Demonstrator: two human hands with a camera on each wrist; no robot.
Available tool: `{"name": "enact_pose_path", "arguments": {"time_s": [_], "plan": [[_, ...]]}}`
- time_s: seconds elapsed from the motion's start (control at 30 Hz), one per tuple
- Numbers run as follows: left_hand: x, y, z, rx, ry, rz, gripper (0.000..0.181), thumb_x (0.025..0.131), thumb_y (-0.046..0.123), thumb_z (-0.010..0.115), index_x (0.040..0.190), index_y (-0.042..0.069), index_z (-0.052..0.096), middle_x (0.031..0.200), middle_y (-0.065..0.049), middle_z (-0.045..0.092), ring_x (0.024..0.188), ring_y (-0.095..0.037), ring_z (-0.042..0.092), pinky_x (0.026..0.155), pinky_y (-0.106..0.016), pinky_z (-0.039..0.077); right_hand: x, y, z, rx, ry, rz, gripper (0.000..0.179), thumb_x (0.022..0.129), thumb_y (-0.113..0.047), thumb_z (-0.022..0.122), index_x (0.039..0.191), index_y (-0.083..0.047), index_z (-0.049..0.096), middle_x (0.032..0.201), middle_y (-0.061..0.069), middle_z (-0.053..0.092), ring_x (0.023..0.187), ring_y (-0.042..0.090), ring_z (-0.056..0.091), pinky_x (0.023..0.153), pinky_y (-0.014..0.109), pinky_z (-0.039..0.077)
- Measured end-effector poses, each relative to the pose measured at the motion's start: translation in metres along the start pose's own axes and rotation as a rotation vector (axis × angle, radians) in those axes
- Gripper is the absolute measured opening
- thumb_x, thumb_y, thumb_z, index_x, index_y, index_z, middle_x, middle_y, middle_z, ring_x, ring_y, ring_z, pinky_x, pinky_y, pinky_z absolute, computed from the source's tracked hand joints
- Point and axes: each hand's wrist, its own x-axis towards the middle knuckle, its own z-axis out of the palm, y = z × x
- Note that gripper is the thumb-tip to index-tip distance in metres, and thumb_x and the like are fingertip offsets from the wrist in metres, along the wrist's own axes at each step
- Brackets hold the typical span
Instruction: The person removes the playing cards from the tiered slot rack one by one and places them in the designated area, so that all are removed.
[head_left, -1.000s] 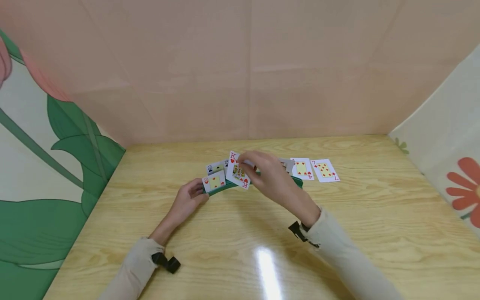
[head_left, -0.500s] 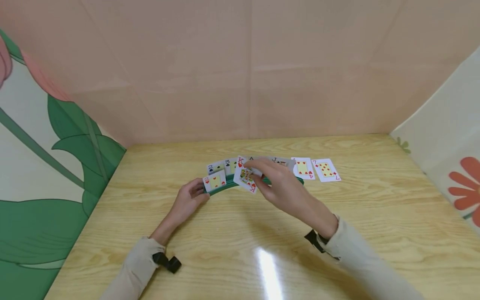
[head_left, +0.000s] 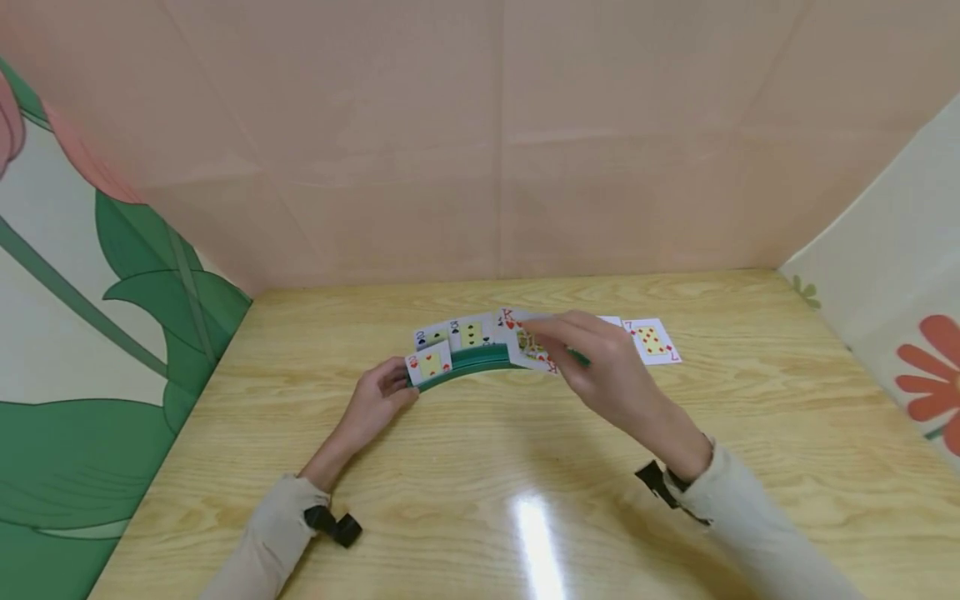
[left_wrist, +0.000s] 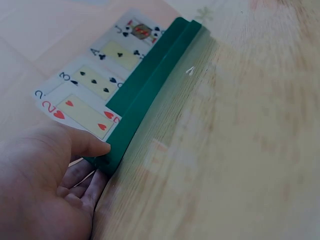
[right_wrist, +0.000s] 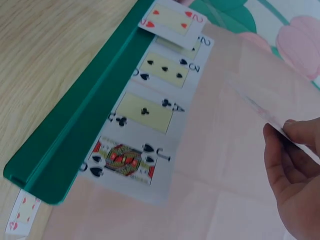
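Observation:
My left hand [head_left: 375, 400] grips the left end of a curved green card holder [head_left: 480, 357], thumb [left_wrist: 92, 143] on its front side. In the holder's front row, at that end, stands the two of hearts [head_left: 430, 364]. Behind it the back row holds the two of spades [head_left: 429, 337], three of spades [right_wrist: 165, 71], ace of clubs [right_wrist: 145, 112] and jack of spades [right_wrist: 125, 160]. My right hand [head_left: 607, 367] pinches the king of hearts [head_left: 528, 343] by its upper right part, over the middle of the holder. The right wrist view shows that card almost edge-on.
On the wooden table [head_left: 450, 500], right of the holder, lie the seven of diamonds [head_left: 651, 342] and the four of hearts [right_wrist: 24, 215], which is mostly behind my right hand in the head view. A pink cloth wall [head_left: 495, 167] rises along the table's back edge.
My right hand has carried the king of hearts to the right along the holder, uncovering the three of spades. My left hand and the holder have stayed in place.

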Motion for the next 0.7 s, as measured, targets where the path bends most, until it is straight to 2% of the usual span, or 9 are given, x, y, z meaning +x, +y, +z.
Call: {"name": "enact_pose_path", "arguments": {"time_s": [0.07, 0.2, 0.43, 0.57, 0.7], "plan": [[0.0, 0.0, -0.001, 0.009, -0.003, 0.002, 0.039, 0.093, 0.0, 0.065, 0.132, 0.002, 0.057, 0.132, -0.017, 0.059, 0.122, -0.029, 0.057, 0.103, -0.039, 0.048, 0.0, 0.002, -0.003, -0.004, 0.031, 0.0, 0.028, 0.08, 0.016, 0.072, 0.104, 0.001, 0.075, 0.095, 0.01, 0.074, 0.082, 0.021, 0.069, 0.074, 0.017, 0.053], [-0.001, 0.001, -0.003, 0.022, 0.008, -0.002, 0.04, 0.094, 0.001, 0.065, 0.132, 0.003, 0.057, 0.132, -0.016, 0.059, 0.122, -0.029, 0.057, 0.103, -0.037, 0.048, 0.002, 0.007, -0.004, -0.004, 0.062, 0.002, 0.026, 0.082, 0.014, 0.07, 0.105, 0.002, 0.074, 0.093, 0.011, 0.074, 0.077, 0.019, 0.067, 0.07, 0.016, 0.051], [-0.001, 0.003, -0.004, 0.015, 0.003, 0.0, 0.039, 0.093, 0.0, 0.066, 0.131, 0.001, 0.057, 0.132, -0.018, 0.059, 0.121, -0.03, 0.057, 0.102, -0.037, 0.049, 0.003, 0.014, -0.015, -0.073, 0.028, 0.051, 0.037, 0.08, 0.015, 0.072, 0.114, 0.0, 0.069, 0.102, 0.011, 0.072, 0.076, 0.016, 0.062, 0.066, 0.021, 0.049], [-0.001, 0.002, -0.003, 0.012, 0.005, -0.007, 0.039, 0.093, 0.0, 0.066, 0.131, 0.0, 0.057, 0.132, -0.018, 0.059, 0.121, -0.03, 0.057, 0.102, -0.036, 0.049, 0.003, 0.02, -0.026, -0.112, 0.031, 0.071, 0.043, 0.079, 0.017, 0.072, 0.118, 0.0, 0.068, 0.108, 0.012, 0.071, 0.078, 0.016, 0.062, 0.066, 0.018, 0.049], [-0.003, 0.002, -0.004, 0.016, 0.007, -0.015, 0.04, 0.093, 0.001, 0.066, 0.132, 0.001, 0.057, 0.132, -0.018, 0.059, 0.121, -0.029, 0.057, 0.101, -0.034, 0.049, 0.004, 0.024, -0.036, -0.11, 0.067, 0.085, 0.043, 0.08, 0.019, 0.071, 0.117, -0.002, 0.071, 0.111, 0.01, 0.072, 0.076, 0.017, 0.063, 0.067, 0.013, 0.049]]}}
